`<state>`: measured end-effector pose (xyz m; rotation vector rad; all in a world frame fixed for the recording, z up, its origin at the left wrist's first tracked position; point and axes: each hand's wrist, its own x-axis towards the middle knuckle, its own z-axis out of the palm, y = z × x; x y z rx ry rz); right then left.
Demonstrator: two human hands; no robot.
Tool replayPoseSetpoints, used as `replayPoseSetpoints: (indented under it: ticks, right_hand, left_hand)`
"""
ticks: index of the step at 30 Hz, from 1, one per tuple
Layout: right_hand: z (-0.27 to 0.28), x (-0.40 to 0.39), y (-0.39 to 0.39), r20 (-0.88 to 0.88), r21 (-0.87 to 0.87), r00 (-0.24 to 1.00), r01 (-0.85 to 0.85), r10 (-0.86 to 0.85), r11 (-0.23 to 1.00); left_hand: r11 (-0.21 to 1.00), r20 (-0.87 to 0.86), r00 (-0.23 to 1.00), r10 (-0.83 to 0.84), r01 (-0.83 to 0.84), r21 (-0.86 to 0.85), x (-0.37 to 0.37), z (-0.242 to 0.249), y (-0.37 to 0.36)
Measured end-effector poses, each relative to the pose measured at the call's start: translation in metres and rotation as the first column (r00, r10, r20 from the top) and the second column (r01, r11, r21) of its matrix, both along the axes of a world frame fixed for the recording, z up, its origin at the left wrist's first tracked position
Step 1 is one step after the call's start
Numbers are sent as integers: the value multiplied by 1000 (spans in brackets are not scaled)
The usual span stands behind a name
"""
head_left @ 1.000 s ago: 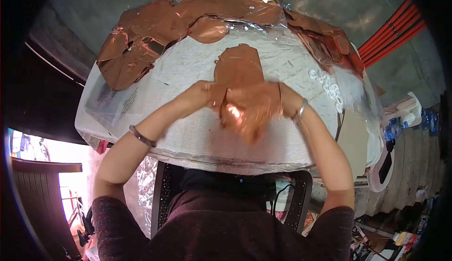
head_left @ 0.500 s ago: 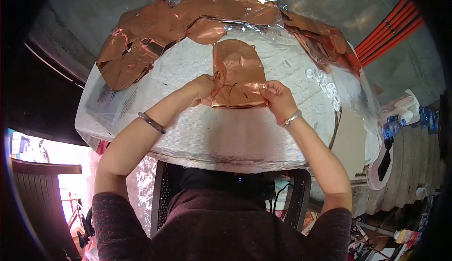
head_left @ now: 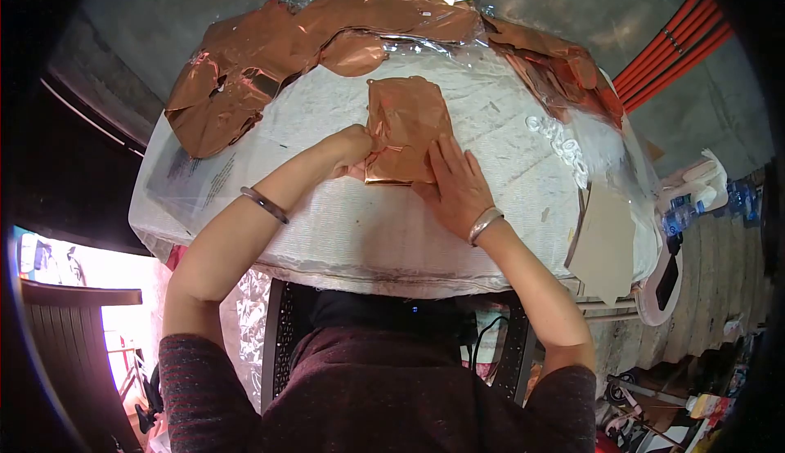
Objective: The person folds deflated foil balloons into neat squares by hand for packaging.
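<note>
A copper-coloured foil balloon [head_left: 409, 118], flat and folded into a narrow packet, lies on the white cloth-covered table [head_left: 327, 224] in front of me. My left hand [head_left: 353, 149] is closed at its left edge, fingers curled on the foil. On the lower right edge lies my right hand [head_left: 458, 185], its fingers stretched out and pressing flat on the foil. The thumb of that hand reaches toward the bottom fold. Creases run across the packet's surface, and its lower edge is straight.
More flat copper foil [head_left: 245, 69] is spread along the table's back left. Another foil pile [head_left: 564, 69] lies at the back right under clear plastic. White rings [head_left: 564, 146] and a piece of cardboard [head_left: 605, 240] lie on the right. Orange pipes [head_left: 675, 48] stand beyond.
The right side of the foil has been folded inward, so the packet is narrower. My right hand has gone from pinching the corner to lying flat. My left hand stays at the left edge.
</note>
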<state>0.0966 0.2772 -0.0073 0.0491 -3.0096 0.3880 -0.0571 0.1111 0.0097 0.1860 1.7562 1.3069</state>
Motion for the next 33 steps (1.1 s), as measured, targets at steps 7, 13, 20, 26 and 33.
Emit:
replayPoseSetpoints:
  ticks: [7,13,20,26,33]
  right_hand:
    - [-6,-10,4,44,32,999,-15,14,999]
    - [-6,-11,3,116,35,993,12,-16,999]
    - [0,-10,0,113,-4,994,13,-13,1000]
    - [-7,-10,2,81,22,997,14,-16,1000]
    - [5,-13,9,77,-156,996,47,-35,987]
  left_hand:
    - [998,10,1000,8,-8,-61,-5,1,0]
    - [998,84,996,-1,-4,64,2,-6,-13]
    - [995,-982,163,-90,67,-80,53,-8,-32]
    - [812,-798,158,-581,170,-558,71,-17,-36]
    - [800,-776,191,-600,160,-579,74,-10,-34]
